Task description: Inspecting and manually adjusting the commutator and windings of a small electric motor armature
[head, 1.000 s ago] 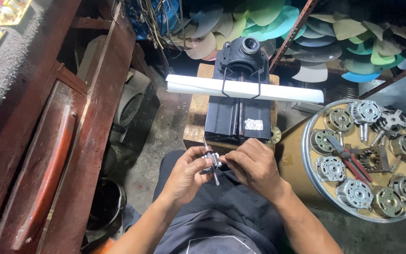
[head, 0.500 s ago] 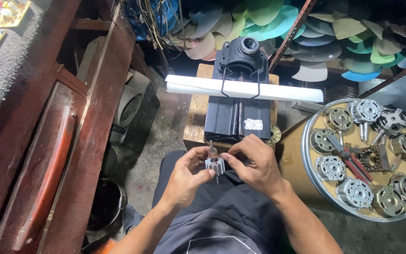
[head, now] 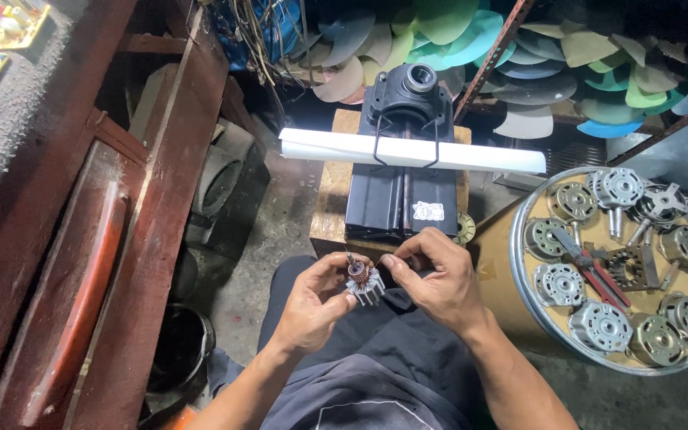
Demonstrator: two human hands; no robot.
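Note:
My left hand holds a small motor rotor with a copper-coloured winding and metal fins, over my lap. My right hand pinches at its top right side, fingertips touching the rotor and a thin wire end. Both hands are close together just in front of a black motor housing that stands on a wooden block.
A white tube lies across the black housing under a wire clip. At right, a round metal tray carries several small motors and red-handled pliers. A dark wooden bench runs along the left. Fan blades are piled at the back.
The rotor has been turned in my hands. My right hand has shifted from gripping its side to pinching near its top.

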